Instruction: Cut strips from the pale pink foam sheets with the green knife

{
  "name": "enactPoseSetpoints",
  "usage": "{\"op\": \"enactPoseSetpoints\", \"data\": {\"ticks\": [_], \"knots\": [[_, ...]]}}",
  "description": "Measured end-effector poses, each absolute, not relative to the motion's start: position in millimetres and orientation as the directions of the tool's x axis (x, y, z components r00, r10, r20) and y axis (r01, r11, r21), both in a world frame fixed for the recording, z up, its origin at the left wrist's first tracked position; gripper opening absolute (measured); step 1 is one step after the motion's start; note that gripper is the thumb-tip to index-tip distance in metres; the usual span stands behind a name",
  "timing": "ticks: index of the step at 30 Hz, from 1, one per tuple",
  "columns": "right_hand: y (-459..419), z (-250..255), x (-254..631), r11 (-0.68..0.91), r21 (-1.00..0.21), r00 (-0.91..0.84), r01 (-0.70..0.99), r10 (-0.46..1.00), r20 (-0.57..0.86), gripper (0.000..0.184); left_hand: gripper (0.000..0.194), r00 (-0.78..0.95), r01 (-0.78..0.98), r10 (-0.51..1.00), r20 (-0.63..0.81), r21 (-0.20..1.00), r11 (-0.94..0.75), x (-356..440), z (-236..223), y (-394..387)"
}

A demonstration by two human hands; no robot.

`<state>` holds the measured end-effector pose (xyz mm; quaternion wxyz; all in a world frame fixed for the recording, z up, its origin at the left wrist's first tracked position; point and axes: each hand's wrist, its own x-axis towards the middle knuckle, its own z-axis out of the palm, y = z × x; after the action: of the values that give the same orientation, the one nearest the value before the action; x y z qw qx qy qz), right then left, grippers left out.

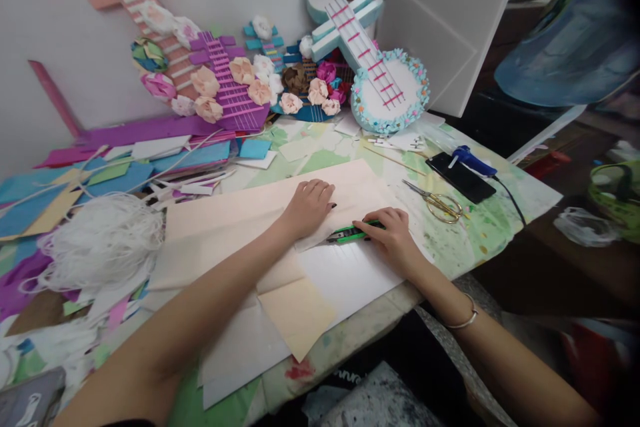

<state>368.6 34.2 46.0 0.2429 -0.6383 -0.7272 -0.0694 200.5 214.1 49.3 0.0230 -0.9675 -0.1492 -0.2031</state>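
A large sheet of pale peach paper lies across the table, over a white board or sheet. My left hand rests flat on the peach paper with its fingers stretched out. To its right, my right hand grips a green and black utility knife. The knife's tip points left, at the edge of the peach paper beneath my left hand. A smaller cream piece of paper lies near the table's front edge, its corner over the white layer.
Gold-handled scissors, a black phone and a blue glue gun lie at the right. A heap of white string and coloured paper scraps cover the left. Decorated paper instruments lean against the wall.
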Motion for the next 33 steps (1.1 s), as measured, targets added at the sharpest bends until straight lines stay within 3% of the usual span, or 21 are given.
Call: {"op": "enactPoseSetpoints", "data": {"ticks": [15,33], "knots": [[25,50,365,0.153,-0.192,-0.062,0.969,0.908,0.413,0.035,0.033,0.841,0.336,0.371,0.394,0.157,-0.928,200,44,218],[25,56,359,0.151,-0.205,-0.056,0.967,0.911,0.408,0.033,0.031,0.851,0.336,0.376,0.366,0.169,-0.927,200,45,218]]}}
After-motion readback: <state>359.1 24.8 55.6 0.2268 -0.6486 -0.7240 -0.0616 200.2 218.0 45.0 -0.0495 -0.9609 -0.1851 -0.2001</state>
